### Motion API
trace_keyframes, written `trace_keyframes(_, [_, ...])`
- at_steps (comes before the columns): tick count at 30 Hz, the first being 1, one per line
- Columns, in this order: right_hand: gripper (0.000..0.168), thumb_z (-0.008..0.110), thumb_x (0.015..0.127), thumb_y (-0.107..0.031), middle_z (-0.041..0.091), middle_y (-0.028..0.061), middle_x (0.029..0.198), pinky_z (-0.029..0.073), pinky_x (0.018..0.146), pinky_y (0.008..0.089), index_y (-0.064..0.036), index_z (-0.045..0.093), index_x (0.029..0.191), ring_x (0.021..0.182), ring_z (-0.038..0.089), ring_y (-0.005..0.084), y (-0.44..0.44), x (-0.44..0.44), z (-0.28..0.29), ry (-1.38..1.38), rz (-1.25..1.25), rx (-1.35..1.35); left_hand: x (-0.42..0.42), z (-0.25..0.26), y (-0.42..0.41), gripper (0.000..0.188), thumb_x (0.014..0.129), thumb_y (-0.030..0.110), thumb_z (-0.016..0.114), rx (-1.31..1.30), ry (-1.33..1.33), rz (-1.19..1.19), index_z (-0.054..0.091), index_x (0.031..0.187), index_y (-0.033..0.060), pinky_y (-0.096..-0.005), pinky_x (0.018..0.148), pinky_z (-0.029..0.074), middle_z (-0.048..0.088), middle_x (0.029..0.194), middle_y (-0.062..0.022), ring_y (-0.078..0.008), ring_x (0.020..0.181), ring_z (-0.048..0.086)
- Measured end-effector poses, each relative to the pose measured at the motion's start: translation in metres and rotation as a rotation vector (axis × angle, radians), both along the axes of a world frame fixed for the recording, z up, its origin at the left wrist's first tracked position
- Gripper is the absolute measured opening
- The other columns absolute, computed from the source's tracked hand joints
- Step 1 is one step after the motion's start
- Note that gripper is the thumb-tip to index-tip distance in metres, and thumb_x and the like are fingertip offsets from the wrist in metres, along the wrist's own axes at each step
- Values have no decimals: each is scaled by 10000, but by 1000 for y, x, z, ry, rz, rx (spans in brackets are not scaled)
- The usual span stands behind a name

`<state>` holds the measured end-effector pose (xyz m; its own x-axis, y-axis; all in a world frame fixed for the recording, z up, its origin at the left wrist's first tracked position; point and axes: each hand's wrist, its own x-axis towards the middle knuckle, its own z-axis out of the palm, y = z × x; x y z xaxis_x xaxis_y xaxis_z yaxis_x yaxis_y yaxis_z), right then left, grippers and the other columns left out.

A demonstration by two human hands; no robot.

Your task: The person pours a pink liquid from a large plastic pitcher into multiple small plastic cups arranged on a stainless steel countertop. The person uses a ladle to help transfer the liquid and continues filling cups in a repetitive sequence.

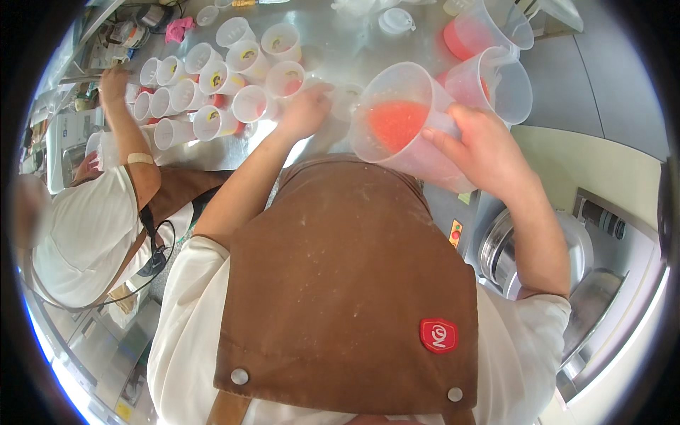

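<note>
My right hand (483,143) grips the handle of a large translucent plastic pitcher (446,164), which is tilted and holds red liquid (398,125). My left hand (308,111), somewhat blurred, is over the steel worktop with its fingers beside a clear plastic cup (348,102). Whether those fingers touch this cup I cannot tell. Left of that hand stand several translucent cups in rows, among them a near cup (249,103) and another cup (285,79) with red contents. Some cups bear a yellow and black print.
Two more pitchers, a nearer one (467,85) and a farther one (462,40), hold red liquid at the right. A co-worker's hand (114,85) reaches over the far-left cups. A white lid (397,21) and a pink cloth (179,29) lie on the steel worktop (329,40).
</note>
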<state>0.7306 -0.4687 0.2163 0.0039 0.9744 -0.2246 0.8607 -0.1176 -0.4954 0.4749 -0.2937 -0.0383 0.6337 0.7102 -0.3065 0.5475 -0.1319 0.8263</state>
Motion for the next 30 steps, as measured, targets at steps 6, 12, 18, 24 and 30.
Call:
trace_keyframes(6, [368,711,995,-292,678,269,852,517,716,520,61,637,920,810,654,463,8,-1,4,-34,2,-59,1,16,-1,427,1026,188,613,-97,12,13,610,1423,29,-332,794,561,693,934,-61,-156,811,686])
trace_keyframes(12, [355,714,988,-281,688,275,860,523,727,525,61,642,925,823,664,465,10,-3,7,-44,12,-40,-3,-1,-1,427,1024,189,618,-38,-23,29,612,1420,33,-329,786,558,696,933,-57,-152,802,681])
trace_keyframes(18, [376,710,992,-300,687,281,852,525,733,524,66,651,928,825,667,466,12,-4,8,-81,21,-87,-5,-9,-2,423,1024,188,624,36,-19,19,614,1415,29,-328,775,558,702,922,-56,-150,801,684])
trace_keyframes(24, [384,711,993,-304,690,284,844,527,731,523,71,657,930,817,670,465,14,-8,8,-94,22,-97,-8,-9,0,425,1023,194,626,25,-27,24,613,1414,28,-332,771,557,707,929,-59,-156,793,688])
trace_keyframes(30, [367,732,984,-286,676,269,844,515,728,516,66,642,939,809,647,455,13,-9,9,-67,13,-90,-8,-5,-1,426,1018,191,625,7,-20,32,613,1412,30,-333,777,557,711,931,-63,-157,807,693])
